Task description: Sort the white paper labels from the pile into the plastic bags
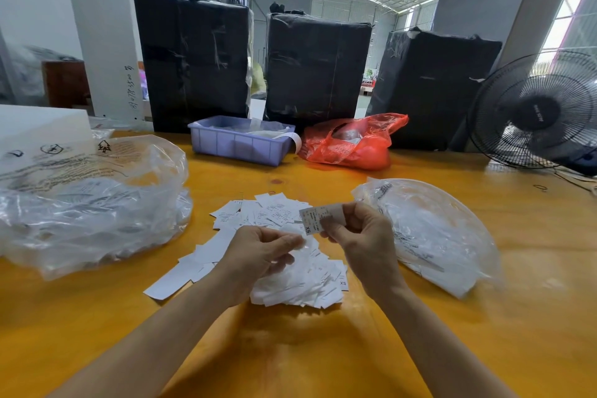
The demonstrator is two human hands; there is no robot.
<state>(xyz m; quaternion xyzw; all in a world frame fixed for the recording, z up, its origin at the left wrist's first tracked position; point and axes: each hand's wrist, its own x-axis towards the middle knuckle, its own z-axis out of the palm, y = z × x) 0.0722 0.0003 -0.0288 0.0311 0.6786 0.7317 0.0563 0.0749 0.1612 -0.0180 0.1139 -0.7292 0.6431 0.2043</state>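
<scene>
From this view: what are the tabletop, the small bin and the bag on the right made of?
Tabletop: looks like wood, glossy orange-yellow coat; faint grain and a knot show.
Small bin: matte lavender moulded plastic, ribbed walls.
Bag on the right: thin clear plastic film, crinkled, shiny, printed text.

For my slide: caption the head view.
Right hand pinches an XS label above the label pile, between two clear plastic bags.

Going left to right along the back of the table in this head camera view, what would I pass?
Lilac plastic tray → red plastic bag → black fan. Three tall black-wrapped bundles stand behind them.
</scene>
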